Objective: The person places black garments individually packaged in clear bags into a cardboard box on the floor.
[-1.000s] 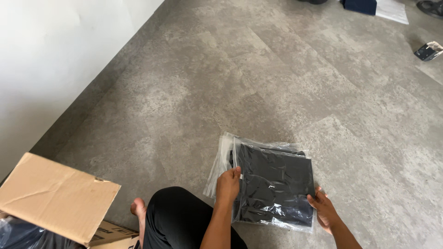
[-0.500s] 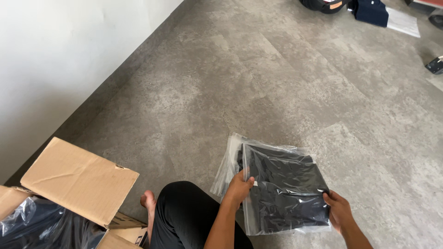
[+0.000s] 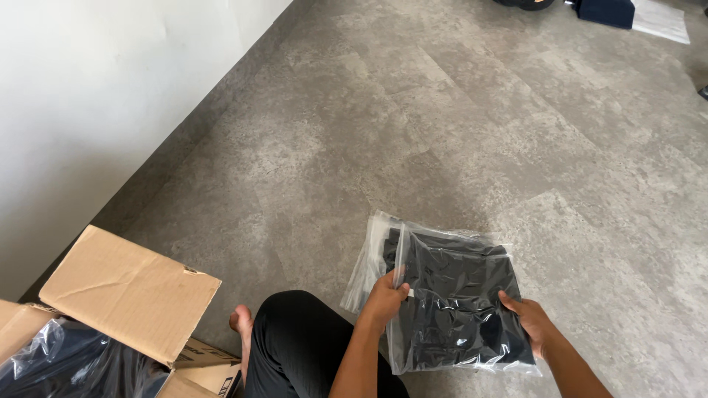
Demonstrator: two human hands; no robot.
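Holding a clear plastic bag [image 3: 442, 295] with folded black clothing [image 3: 457, 302] inside, just above the grey floor [image 3: 457, 133]. Left hand [image 3: 385, 298] pinching the bag's left edge, right hand [image 3: 532, 324] clasping its right side. Sitting beside an open cardboard box [image 3: 125, 295] containing more dark bagged clothing [image 3: 66, 365], at the lower left.

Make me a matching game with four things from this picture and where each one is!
Things:
1. clear bag of dark clothes
2. cardboard box
3. bare foot
4. white wall

Places:
A. along the left side
B. held in both hands
C. on the floor beside the black-trousered knee
D. bottom left corner, flap open

Pairs: 1-B, 2-D, 3-C, 4-A
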